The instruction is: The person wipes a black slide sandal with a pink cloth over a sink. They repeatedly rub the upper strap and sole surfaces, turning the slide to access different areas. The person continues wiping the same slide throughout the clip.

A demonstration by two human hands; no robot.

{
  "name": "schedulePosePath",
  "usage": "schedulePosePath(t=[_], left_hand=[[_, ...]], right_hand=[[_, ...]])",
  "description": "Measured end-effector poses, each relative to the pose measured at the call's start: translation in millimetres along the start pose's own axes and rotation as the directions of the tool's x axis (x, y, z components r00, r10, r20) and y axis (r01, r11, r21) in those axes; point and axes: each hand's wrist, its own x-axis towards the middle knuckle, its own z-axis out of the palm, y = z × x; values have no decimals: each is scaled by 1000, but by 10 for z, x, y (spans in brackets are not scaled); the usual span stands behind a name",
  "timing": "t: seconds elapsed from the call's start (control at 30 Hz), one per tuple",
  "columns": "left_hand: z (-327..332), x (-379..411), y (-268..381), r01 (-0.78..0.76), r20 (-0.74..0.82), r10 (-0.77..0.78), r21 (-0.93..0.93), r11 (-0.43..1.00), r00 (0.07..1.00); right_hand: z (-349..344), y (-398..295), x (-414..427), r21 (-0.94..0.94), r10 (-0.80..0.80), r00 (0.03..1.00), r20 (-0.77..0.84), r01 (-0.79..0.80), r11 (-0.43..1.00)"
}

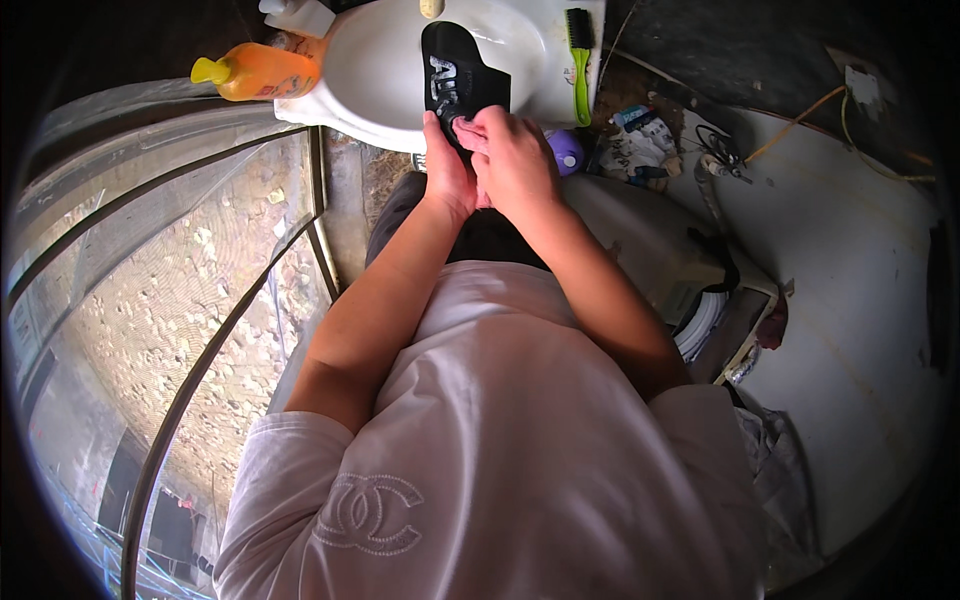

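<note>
Over the white washbasin [360,82] a black slide sandal [474,71] points away from me, with white lettering along its left part. My left hand [448,169] grips its near end, the thumb lying along the left edge. A folded pink cloth [471,136] is pinched in the fingers of my right hand [517,154] and rests against the sandal. Some of the cloth also shows below, between both hands. The sandal's near end is hidden by my hands.
An orange bottle [274,73] with a yellow cap is at the basin's left rim. On the right rim lies a green brush [580,67] with black bristles. A purple container [565,152] sits below. Window panes [202,262] border my left; a grey appliance [637,232] stands at right.
</note>
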Motion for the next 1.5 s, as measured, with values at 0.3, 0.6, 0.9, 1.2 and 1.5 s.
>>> schedulePosePath(t=[0.3,0.6,0.9,1.2,1.5], left_hand=[[-133,163,-66,-37,107,35,16,999,994],[-172,156,-32,-1,-9,1,1,1000,1000],[-92,138,-76,-35,51,34,13,999,998],[-139,243,-5,-54,163,83,-172,984,983],[33,72,1,-22,120,25,-26,999,992]], right_hand=[[100,129,114,21,7,1000,8,-8,1000],[114,21,143,161,54,997,47,-61,985],[116,133,191,143,-117,986,-115,133,981],[-78,200,52,119,112,994,11,-112,986],[-108,356,144,-110,-180,983,-36,175,978]])
